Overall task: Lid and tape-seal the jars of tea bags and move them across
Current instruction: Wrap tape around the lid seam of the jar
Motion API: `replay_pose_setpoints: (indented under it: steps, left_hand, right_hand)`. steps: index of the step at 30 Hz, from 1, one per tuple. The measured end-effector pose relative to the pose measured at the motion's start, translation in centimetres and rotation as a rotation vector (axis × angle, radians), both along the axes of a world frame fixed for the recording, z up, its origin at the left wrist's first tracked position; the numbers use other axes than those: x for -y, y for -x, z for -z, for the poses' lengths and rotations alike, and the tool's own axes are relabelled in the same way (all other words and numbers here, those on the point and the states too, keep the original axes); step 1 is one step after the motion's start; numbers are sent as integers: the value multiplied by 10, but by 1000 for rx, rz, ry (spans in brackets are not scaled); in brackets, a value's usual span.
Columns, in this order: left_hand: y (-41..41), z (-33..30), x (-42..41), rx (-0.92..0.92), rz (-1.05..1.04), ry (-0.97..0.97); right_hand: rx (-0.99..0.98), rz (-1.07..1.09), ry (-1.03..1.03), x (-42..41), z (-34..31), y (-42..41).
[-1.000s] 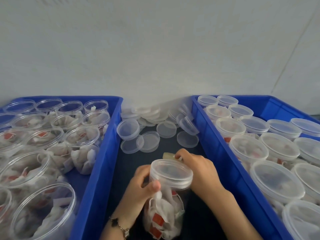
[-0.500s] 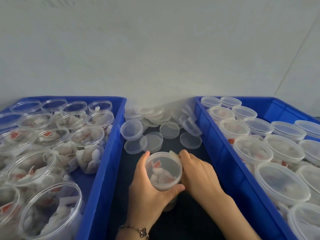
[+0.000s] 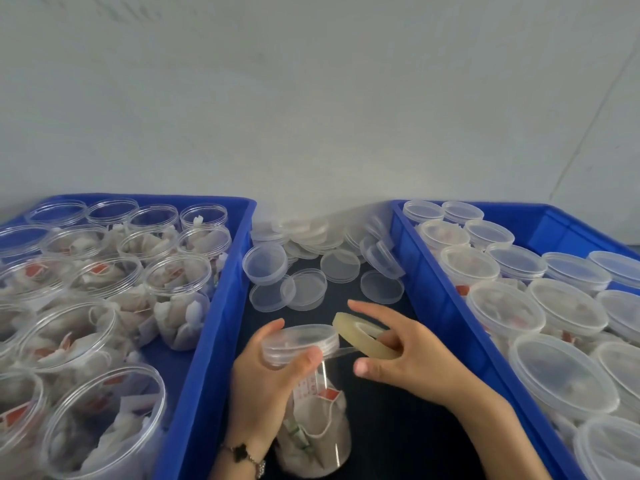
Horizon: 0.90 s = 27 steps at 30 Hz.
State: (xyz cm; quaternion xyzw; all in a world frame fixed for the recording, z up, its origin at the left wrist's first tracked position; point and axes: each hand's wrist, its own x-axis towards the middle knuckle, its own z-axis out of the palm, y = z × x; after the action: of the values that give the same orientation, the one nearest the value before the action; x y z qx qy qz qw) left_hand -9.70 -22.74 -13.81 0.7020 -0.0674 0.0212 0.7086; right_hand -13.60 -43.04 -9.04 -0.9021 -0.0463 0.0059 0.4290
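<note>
Jar (image 3: 313, 420): clear, lidded, tea-bag-filled

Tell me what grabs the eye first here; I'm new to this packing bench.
At bottom centre, the left hand grips a lidded jar of tea bags while the right hand holds a roll of clear tape against its lid. Blue crates flank them: open jars left, lidded jars right.

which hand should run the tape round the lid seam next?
Right. The right hand already holds the tape roll, and a strip runs from it to the lid edge. The left hand grips the jar at the lid, likely better used to turn it.
</note>
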Motion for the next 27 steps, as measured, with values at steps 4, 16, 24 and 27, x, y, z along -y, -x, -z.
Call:
replay_pose_setpoints:
  steps: [4, 16, 24, 27]
  left_hand:
    - [-3, -4, -4, 17, 2, -8]
    - [0, -16, -7, 20, 147, 48]
    - [2, -12, -9, -17, 304, 35]
    - [2, -12, -8, -56, 419, 61]
  right_hand:
    - [25, -13, -14, 11, -6, -2]
    - [150, 184, -8, 7, -3, -9]
    - [83, 160, -24, 12, 11, -17]
    - [60, 100, -35, 10, 13, -19]
